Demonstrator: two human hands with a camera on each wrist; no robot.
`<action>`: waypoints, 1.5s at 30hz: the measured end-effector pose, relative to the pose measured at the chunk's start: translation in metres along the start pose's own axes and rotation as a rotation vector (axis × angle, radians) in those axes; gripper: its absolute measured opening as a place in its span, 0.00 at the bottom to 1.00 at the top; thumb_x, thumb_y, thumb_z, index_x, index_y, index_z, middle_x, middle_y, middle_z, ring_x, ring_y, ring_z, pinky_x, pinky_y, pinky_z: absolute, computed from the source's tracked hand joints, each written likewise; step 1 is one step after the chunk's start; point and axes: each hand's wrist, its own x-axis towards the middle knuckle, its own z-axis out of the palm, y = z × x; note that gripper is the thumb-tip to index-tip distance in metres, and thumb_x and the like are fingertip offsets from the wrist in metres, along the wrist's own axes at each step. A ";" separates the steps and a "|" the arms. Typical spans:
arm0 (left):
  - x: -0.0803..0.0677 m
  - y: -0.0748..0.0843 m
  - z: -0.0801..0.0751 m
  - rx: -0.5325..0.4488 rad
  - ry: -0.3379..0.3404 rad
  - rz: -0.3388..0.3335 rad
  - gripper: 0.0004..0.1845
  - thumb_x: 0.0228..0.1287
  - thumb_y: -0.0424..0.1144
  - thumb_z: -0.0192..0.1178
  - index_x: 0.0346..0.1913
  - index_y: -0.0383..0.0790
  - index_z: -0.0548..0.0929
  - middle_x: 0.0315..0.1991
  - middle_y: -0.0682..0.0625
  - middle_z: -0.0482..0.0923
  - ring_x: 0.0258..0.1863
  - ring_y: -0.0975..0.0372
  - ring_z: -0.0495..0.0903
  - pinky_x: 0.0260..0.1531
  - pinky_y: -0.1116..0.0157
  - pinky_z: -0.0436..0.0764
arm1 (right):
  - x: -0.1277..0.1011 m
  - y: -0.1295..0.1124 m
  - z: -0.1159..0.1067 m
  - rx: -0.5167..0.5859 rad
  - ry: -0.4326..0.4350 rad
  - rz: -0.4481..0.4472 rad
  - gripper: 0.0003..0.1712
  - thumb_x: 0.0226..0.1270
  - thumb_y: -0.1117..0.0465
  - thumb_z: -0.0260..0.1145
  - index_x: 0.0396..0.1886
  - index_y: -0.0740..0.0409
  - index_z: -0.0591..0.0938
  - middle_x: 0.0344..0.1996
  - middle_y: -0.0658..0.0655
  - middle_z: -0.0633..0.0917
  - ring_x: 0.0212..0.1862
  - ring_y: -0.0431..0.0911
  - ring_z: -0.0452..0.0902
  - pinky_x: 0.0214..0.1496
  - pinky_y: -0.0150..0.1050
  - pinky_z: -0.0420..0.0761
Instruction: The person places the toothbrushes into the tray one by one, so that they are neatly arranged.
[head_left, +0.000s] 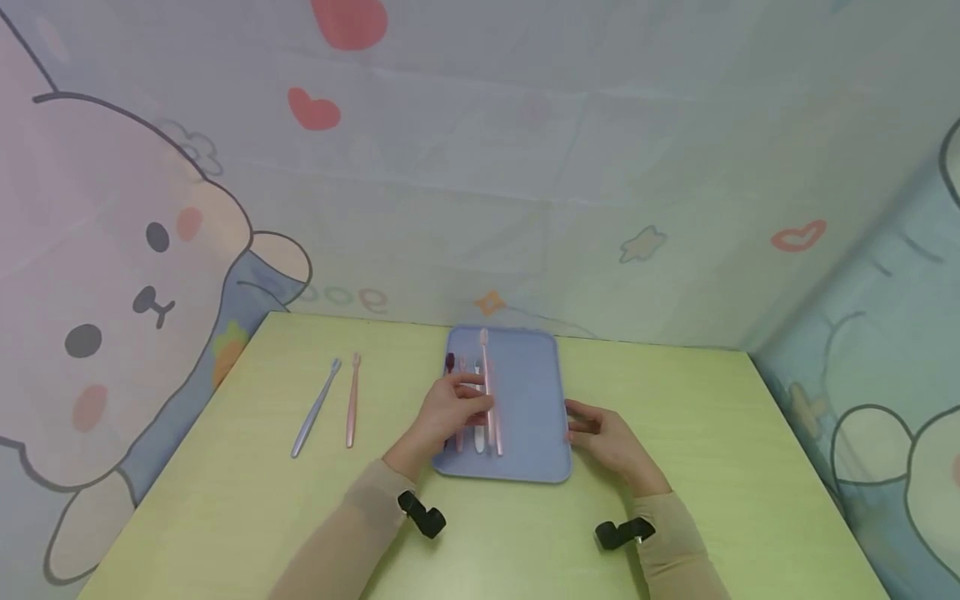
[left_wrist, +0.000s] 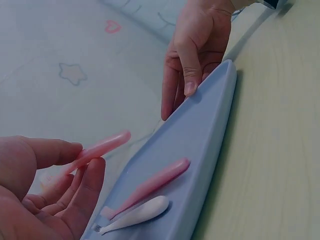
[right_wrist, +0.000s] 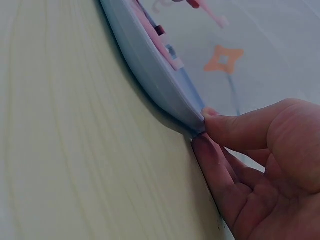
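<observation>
Blue tray [head_left: 528, 400] lies at the tabletop's [head_left: 675, 467] far-middle edge, my right hand [head_left: 611, 442] pinching its right rim between thumb and fingertips, my left hand [head_left: 450, 412] pinching a pink toothbrush [head_left: 489, 392] over the tray's left half beside three others lying there.
</observation>
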 end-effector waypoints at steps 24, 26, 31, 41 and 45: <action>0.012 -0.009 0.045 0.477 0.090 0.045 0.22 0.62 0.33 0.74 0.58 0.29 0.84 0.34 0.46 0.88 0.26 0.62 0.85 0.27 0.65 0.87 | -0.003 -0.002 0.001 0.050 0.000 0.022 0.36 0.72 0.69 0.71 0.78 0.67 0.73 0.70 0.67 0.80 0.64 0.58 0.84 0.73 0.54 0.77; 0.012 -0.009 0.046 0.493 0.091 0.049 0.22 0.63 0.32 0.74 0.58 0.28 0.84 0.34 0.46 0.88 0.25 0.62 0.85 0.26 0.65 0.87 | -0.003 -0.004 0.001 0.050 0.002 0.029 0.36 0.72 0.69 0.71 0.78 0.66 0.73 0.70 0.66 0.80 0.64 0.58 0.83 0.73 0.52 0.77; 0.012 -0.007 0.049 0.572 0.096 0.075 0.22 0.63 0.31 0.73 0.58 0.26 0.84 0.33 0.45 0.89 0.26 0.63 0.85 0.26 0.66 0.87 | -0.005 -0.008 0.002 0.053 -0.002 0.032 0.36 0.72 0.69 0.72 0.77 0.66 0.73 0.70 0.66 0.80 0.64 0.58 0.83 0.73 0.51 0.77; 0.009 -0.004 0.054 0.661 0.101 0.087 0.19 0.65 0.31 0.71 0.56 0.24 0.86 0.26 0.48 0.87 0.11 0.65 0.78 0.26 0.63 0.88 | -0.005 -0.006 0.002 0.059 -0.005 0.012 0.36 0.73 0.70 0.70 0.78 0.70 0.71 0.71 0.70 0.78 0.65 0.62 0.82 0.74 0.58 0.75; 0.009 -0.006 0.056 0.655 0.090 0.091 0.17 0.66 0.29 0.70 0.54 0.22 0.86 0.21 0.49 0.84 0.05 0.66 0.73 0.13 0.67 0.81 | -0.004 -0.004 0.003 0.054 -0.001 0.011 0.36 0.73 0.70 0.70 0.78 0.70 0.71 0.71 0.70 0.78 0.65 0.62 0.82 0.73 0.58 0.76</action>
